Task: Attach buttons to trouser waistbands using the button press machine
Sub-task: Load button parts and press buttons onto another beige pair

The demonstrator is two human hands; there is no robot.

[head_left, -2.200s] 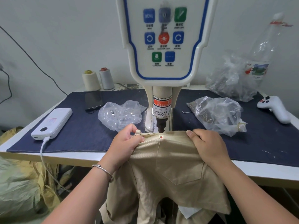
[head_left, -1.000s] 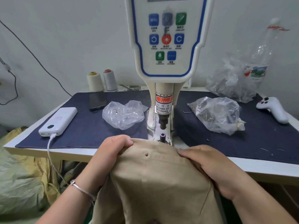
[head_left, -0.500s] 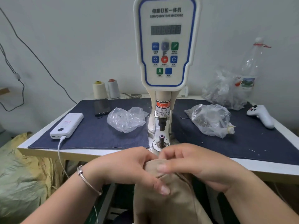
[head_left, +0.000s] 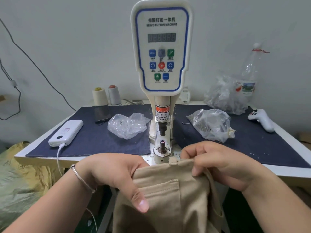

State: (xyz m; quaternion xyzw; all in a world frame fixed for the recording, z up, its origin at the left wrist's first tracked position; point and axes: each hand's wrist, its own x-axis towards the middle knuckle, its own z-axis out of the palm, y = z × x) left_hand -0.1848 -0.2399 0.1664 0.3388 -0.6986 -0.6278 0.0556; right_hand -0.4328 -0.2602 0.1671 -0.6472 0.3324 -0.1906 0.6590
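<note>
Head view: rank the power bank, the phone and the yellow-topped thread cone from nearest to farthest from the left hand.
From the left hand, which grips the trousers:
1. Power bank, front left on the mat.
2. Phone, farther back on the mat.
3. Yellow-topped thread cone, by the wall behind the phone.

Low in the frame, the left hand [head_left: 111, 172] and right hand [head_left: 217, 163] grip the tan trousers [head_left: 166, 199] by the waistband, just below the button machine [head_left: 161, 78] at centre on the surface [head_left: 286, 172].

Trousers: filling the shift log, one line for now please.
trousers off press | left hand grips waistband | right hand pinches waistband | lower die bare
</note>
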